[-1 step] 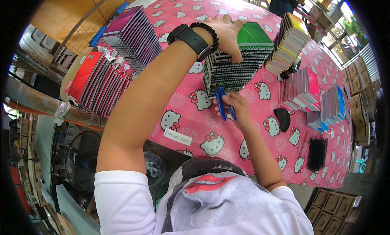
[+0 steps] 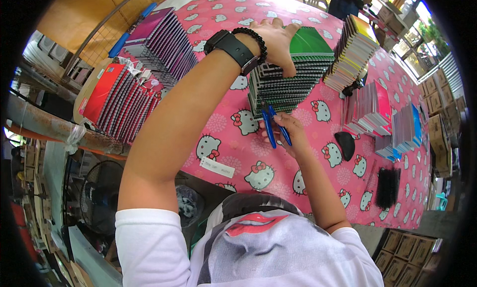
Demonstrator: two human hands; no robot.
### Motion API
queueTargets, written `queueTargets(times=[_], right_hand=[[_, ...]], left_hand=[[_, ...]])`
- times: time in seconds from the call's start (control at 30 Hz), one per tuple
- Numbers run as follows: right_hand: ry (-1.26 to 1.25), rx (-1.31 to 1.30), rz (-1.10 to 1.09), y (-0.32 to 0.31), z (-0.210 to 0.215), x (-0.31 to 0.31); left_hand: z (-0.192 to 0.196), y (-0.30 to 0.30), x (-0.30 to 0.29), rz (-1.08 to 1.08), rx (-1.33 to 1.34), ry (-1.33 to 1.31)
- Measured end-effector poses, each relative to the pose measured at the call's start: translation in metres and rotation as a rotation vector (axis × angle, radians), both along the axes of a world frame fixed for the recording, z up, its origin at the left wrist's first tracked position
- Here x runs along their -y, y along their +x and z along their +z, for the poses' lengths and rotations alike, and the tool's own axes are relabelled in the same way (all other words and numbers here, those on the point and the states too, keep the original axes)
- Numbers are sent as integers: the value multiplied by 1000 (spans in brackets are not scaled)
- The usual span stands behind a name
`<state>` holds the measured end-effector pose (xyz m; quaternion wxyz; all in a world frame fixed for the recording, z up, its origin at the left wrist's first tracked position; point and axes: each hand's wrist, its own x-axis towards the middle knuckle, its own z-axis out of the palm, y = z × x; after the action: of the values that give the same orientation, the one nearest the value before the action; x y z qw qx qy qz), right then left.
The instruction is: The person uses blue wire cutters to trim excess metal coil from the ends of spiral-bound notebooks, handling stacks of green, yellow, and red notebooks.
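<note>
A tall stack of spiral-bound notebooks with a green top cover [image 2: 310,41] stands in front of me, its black wire spines facing my way. Fingers spread, my left hand [image 2: 276,41] lies flat over the left part of the stack's top, a watch and a bead bracelet at its wrist. Low at the stack's near corner, my right hand [image 2: 293,130] is closed around a pair of blue-handled pliers [image 2: 269,130]. Their handles are apart and the dark jaws point at the lowest spines. Whether the jaws touch a wire is too small to tell.
Purple notebooks [image 2: 154,31] and red notebooks [image 2: 107,91] are piled at left. Yellow notebooks [image 2: 357,43], pink notebooks [image 2: 370,108] and blue notebooks [image 2: 405,130] stand at right. A black pouch-like object [image 2: 345,146], black spiral coils [image 2: 388,187] and a paper strip [image 2: 217,167] lie on the pink tablecloth [image 2: 308,163].
The pliers' handles have spread slightly wider in my right hand. My left hand has stayed in place on the stack.
</note>
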<state>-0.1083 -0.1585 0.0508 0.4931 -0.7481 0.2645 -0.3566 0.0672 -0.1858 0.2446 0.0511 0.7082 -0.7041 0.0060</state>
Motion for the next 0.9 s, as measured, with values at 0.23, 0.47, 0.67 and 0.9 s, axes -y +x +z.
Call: queueTargets(times=[0.23, 0.47, 0.67, 0.9], right_hand=[[-632, -156, -200, -1, 15, -10], [366, -56, 72, -4, 16, -4], [22, -67, -25, -4, 10, -10], [-703, -234, -260, -2, 10, -17]], left_hand=[[-2, 3, 0, 4, -15, -14], [-3, 3, 0, 9, 6, -8], [1, 1, -1, 12, 5, 9], [0, 0, -1, 14, 1, 5]])
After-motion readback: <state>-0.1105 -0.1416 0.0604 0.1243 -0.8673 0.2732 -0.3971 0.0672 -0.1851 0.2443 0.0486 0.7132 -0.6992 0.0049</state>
